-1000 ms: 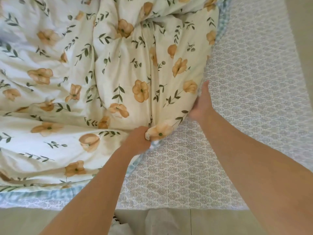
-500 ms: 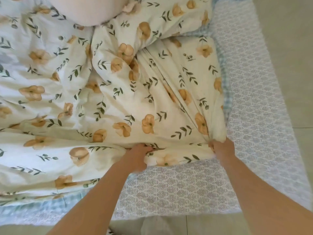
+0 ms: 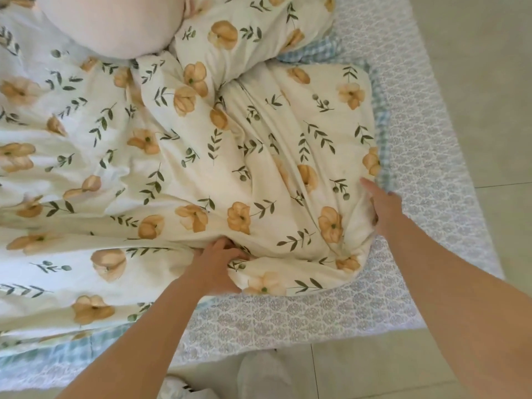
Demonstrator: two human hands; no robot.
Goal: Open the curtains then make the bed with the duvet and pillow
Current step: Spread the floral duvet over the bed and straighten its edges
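Head view: duvet (image 3: 201, 168) is lying bunched over the left and middle of the bed (image 3: 316, 318). Its near-right corner is stopping short of the mattress edges, leaving patterned sheet showing on the right and near sides. Left hand (image 3: 214, 266) is clenching a fold at the duvet's near edge, fingers dug into the fabric. Right hand (image 3: 384, 208) is gripping the right side of that corner, one finger lying straight on top, the rest seemingly wrapping the edge. Pillow (image 3: 115, 24) is sitting far left, touching the duvet, partly out of frame. Key relation: the corner is sitting between both hands, with the right hand nearer its tip. Folds are running far-left to near-right and the bare sheet is lying right and near of the fingers, so the pull is probably going that way.
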